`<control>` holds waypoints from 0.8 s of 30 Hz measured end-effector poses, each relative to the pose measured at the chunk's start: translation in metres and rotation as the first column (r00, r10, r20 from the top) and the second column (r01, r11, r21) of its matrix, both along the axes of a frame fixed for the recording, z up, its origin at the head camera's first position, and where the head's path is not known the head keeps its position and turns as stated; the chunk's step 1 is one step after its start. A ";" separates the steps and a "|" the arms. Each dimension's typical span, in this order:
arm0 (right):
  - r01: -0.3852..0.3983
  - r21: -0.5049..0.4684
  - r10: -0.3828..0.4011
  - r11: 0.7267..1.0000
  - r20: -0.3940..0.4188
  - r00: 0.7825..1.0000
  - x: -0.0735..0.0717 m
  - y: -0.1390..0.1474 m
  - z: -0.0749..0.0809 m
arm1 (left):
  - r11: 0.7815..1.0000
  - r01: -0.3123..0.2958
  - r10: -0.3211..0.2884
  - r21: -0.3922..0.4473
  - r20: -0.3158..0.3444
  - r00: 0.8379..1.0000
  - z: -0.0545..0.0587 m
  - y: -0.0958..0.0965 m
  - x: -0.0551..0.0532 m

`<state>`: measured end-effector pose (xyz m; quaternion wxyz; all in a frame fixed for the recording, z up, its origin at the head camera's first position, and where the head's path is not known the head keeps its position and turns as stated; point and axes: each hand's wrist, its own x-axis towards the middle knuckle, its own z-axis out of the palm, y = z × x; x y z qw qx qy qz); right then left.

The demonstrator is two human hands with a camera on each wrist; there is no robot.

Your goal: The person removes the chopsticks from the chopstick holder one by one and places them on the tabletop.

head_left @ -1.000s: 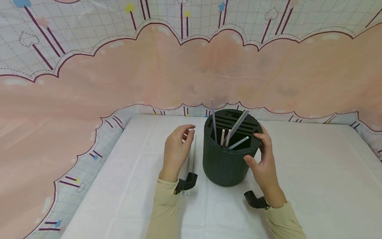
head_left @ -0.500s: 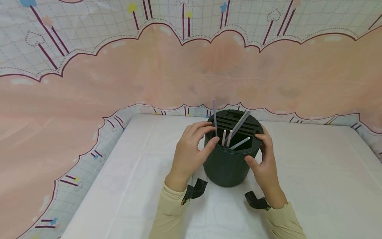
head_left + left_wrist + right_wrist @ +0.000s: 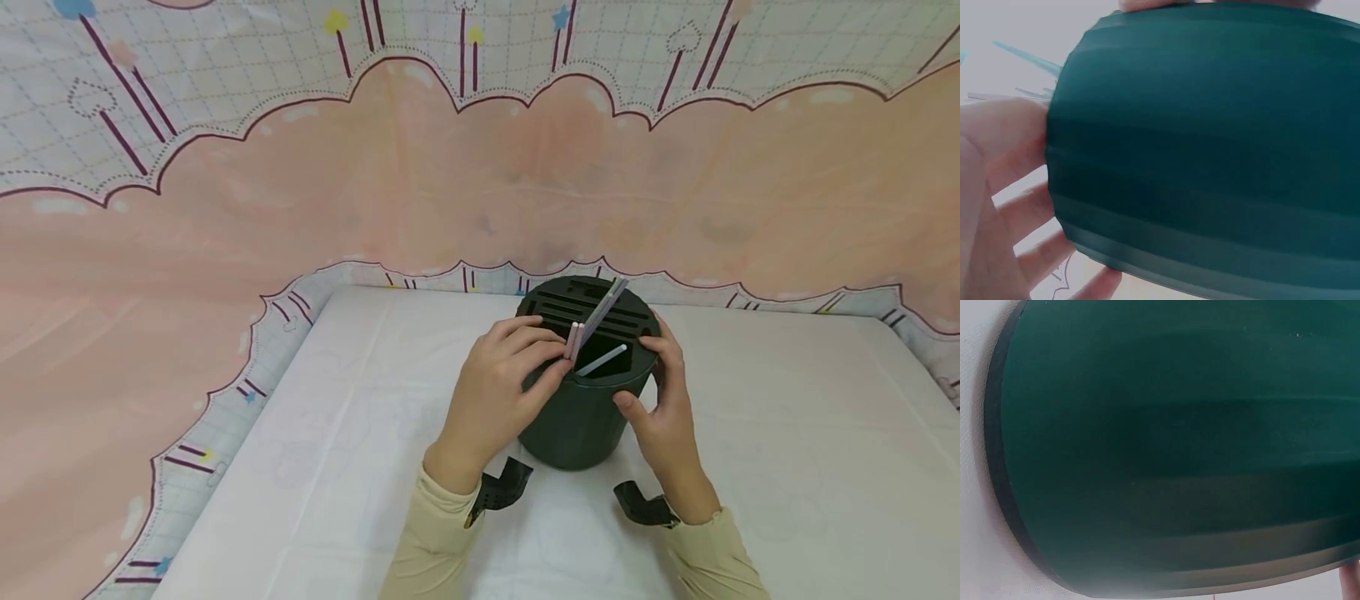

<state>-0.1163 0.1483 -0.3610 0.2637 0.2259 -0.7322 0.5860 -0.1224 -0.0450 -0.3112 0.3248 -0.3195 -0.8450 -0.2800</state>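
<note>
A dark green round utensil holder (image 3: 573, 425) with a slotted top stands upright on the table. My right hand (image 3: 667, 417) grips its right side, thumb in front and fingers at the rim. Over the left of the rim reaches my left hand (image 3: 498, 387), with thumb and fingertips pinching two thin pink sticks (image 3: 576, 342) in the front opening. Longer pale sticks (image 3: 603, 310) lean out behind them, and a short light-blue stick (image 3: 602, 360) slants to the right. The left wrist view shows the green wall (image 3: 1197, 150) filling most of the picture, the left fingers (image 3: 1029, 203) spread beyond the rim.
A white cloth (image 3: 337, 467) covers the table. A peach and white patterned curtain (image 3: 495, 183) hangs behind it. Both wrists wear black camera mounts (image 3: 506, 485) close to the holder's base.
My left hand has moved right from beside the holder to over its opening. The pink sticks now stand closer together and farther right; the tall purple stick no longer shows. The right hand stays put.
</note>
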 end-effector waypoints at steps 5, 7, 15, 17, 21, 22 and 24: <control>0.002 0.001 -0.002 1.000 0.002 1.000 0.000 0.001 -0.001 | 1.000 -0.006 0.006 0.005 0.011 1.000 0.001 0.002 0.003; 0.004 0.003 -0.004 1.000 -0.001 1.000 0.000 0.001 -0.001 | 1.000 -0.008 0.008 0.023 0.005 1.000 0.001 0.002 0.003; 0.002 0.003 -0.002 1.000 0.001 1.000 -0.002 0.002 0.001 | 0.980 0.075 -0.081 0.184 0.023 0.996 0.008 0.002 0.008; 0.000 0.003 0.000 1.000 0.005 1.000 -0.002 0.002 0.002 | 0.965 0.111 -0.120 0.238 0.026 0.992 0.011 0.002 0.010; 0.002 0.009 -0.002 1.000 0.016 1.000 -0.003 0.003 0.002 | 0.918 0.158 -0.172 0.364 0.007 0.985 0.017 0.000 0.014; 0.003 0.012 -0.003 1.000 0.018 1.000 -0.003 0.003 0.002 | 0.905 0.158 -0.173 0.395 0.003 0.985 0.020 -0.001 0.015; 0.004 0.015 -0.004 1.000 0.023 1.000 -0.003 0.004 0.003 | 0.872 0.166 -0.180 0.461 -0.013 0.984 0.023 -0.004 0.017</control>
